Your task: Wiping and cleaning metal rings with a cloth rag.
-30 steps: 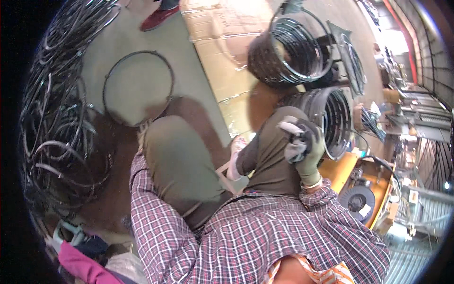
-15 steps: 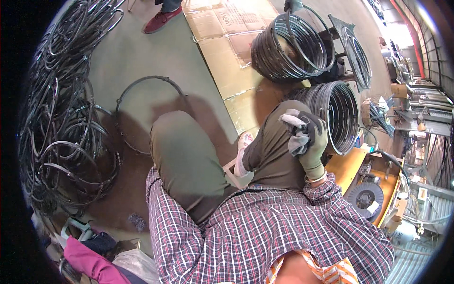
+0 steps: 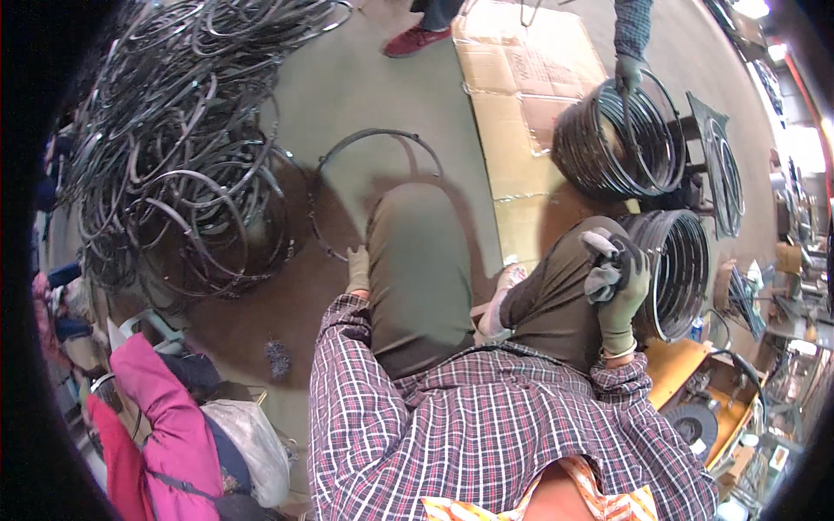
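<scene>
A thin black hoop (image 3: 363, 134) lies to the left of my left knee. My left hand (image 3: 358, 269), in a pale glove, is at its near rim with the fingers closed around it; the knee hides part of the hoop. Above my right thigh, my right hand (image 3: 637, 291), gloved too, is closed on a crumpled grey cloth (image 3: 602, 281). Just right of that hand, a stack of black hoops (image 3: 682, 273) stands on edge.
A big tangled heap of black hoops (image 3: 191, 130) fills the left. Flattened cardboard (image 3: 495, 104) covers the floor ahead. Another person's gloved hand (image 3: 627, 74) holds a hoop at a second stack (image 3: 595, 143). A yellow machine (image 3: 673, 369) sits at right, pink clothing (image 3: 165, 391) at lower left.
My left hand has come into view at the hoop. The view has swung left, so the scene sits farther right. My right hand still holds the cloth; the other person's arm shows more.
</scene>
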Tool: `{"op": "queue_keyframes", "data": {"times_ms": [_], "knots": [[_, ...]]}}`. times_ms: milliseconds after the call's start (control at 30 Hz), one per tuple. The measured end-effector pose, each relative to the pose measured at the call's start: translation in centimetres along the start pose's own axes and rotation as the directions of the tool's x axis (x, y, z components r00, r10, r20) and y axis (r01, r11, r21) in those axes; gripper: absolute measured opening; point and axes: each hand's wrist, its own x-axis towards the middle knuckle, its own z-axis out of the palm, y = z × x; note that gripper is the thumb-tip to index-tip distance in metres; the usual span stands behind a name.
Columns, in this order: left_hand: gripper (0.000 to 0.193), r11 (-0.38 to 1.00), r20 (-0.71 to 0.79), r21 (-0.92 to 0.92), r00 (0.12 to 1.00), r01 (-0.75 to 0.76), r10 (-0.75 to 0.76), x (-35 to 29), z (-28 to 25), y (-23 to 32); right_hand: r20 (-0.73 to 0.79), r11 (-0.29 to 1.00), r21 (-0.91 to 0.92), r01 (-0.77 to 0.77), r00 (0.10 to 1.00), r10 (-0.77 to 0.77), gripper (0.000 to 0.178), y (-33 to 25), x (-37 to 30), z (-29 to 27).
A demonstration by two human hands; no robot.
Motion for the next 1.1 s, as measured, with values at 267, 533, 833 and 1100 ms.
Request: {"op": "queue_keyframes", "data": {"times_ms": [267, 533, 833, 1100], "knots": [[0.028, 0.892, -0.197, -0.395, 0.927, 0.222, -0.318, 12.2, -13.3, 3.3, -0.006, 0.965, 0.259, -0.049, 0.999, 0.052, 0.032, 0.1, 1.2, 0.6], [0.037, 0.919, -0.344, -0.332, 0.880, 0.214, -0.328, 18.1, -33.7, 12.0, -0.029, 0.697, 0.717, -0.018, 0.998, 0.056, 0.046, -3.5, 8.4, -0.3], [0.023, 0.916, -0.313, -0.230, 0.916, -0.328, 0.249, 12.0, -39.3, 22.5, -0.127, 0.823, 0.270, 0.500, 0.866, -0.484, 0.044, -7.7, 10.3, 1.0], [0.032, 0.807, -0.467, -0.580, 0.765, 0.113, -0.443, 1.7, -30.4, 14.5, -0.173, 0.849, 0.510, 0.137, 0.983, -0.055, 0.039, -1.7, 6.6, 4.5]]}}
